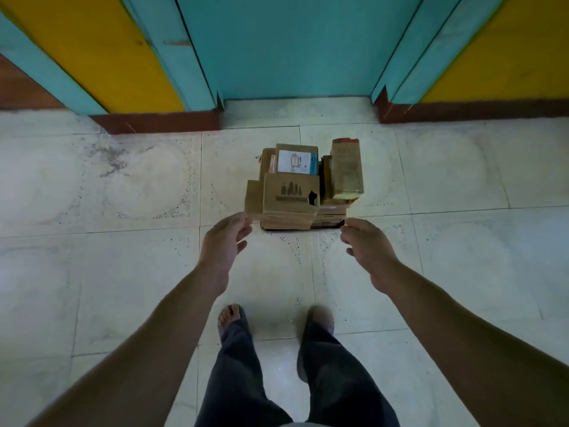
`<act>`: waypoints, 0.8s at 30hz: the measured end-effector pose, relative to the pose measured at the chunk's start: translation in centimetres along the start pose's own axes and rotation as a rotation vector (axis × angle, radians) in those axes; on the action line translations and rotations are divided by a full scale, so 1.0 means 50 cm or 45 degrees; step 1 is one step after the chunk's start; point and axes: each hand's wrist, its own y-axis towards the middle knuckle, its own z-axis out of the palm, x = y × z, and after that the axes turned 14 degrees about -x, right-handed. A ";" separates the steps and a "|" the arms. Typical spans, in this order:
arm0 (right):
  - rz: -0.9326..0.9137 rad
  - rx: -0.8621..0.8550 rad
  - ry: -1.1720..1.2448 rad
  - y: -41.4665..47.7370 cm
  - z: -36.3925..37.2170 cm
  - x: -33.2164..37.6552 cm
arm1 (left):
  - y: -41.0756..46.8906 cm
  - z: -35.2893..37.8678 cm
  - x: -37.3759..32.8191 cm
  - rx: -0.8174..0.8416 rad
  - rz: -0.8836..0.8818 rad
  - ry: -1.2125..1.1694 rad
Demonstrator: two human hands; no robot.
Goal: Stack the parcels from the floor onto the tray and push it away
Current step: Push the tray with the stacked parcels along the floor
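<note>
**Loaded tray dead ahead, one hand at each near corner**

The left hand [226, 241] hangs by the near-left corner of the parcels [295, 192], its fingers loosely curled and holding nothing that shows. Whether the fingertips touch the cardboard I cannot tell. The parcels are stacked on the dark tray [272, 230], which sits on the tiled floor [123, 241] straight ahead of the person, its long axis running away toward the teal door [292, 47]. The right hand [368, 245] mirrors the left at the near-right corner, also loosely curled and empty. Neither hand looks nearer, so an even two-handed push straight forward seems called for.
</note>
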 end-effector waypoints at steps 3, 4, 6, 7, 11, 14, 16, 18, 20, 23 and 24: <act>0.004 -0.004 -0.035 0.046 0.037 -0.028 | 0.047 0.021 0.057 -0.050 -0.045 -0.027; 0.038 -0.008 -0.054 0.062 0.060 -0.056 | 0.068 0.031 0.096 -0.055 -0.093 -0.007; 0.082 -0.015 -0.063 0.098 0.109 -0.102 | 0.116 0.046 0.161 -0.043 -0.130 0.028; 0.081 -0.013 -0.072 0.117 0.136 -0.128 | 0.145 0.052 0.198 -0.041 -0.149 0.040; 0.041 -0.055 -0.108 0.214 0.260 -0.223 | 0.273 0.080 0.332 -0.024 -0.192 0.060; 0.025 -0.076 -0.109 0.303 0.360 -0.315 | 0.383 0.105 0.442 0.011 -0.186 0.084; 0.015 -0.067 -0.121 0.355 0.405 -0.362 | 0.445 0.122 0.495 0.021 -0.153 0.107; -0.004 -0.070 -0.156 0.422 0.455 -0.414 | 0.519 0.150 0.553 0.028 -0.116 0.140; -0.053 -0.086 -0.237 0.488 0.496 -0.467 | 0.587 0.186 0.606 0.060 -0.053 0.202; -0.121 -0.139 -0.335 0.568 0.531 -0.520 | 0.672 0.228 0.655 0.041 0.022 0.231; -0.156 -0.156 -0.360 0.598 0.548 -0.539 | 0.705 0.245 0.675 0.014 0.035 0.210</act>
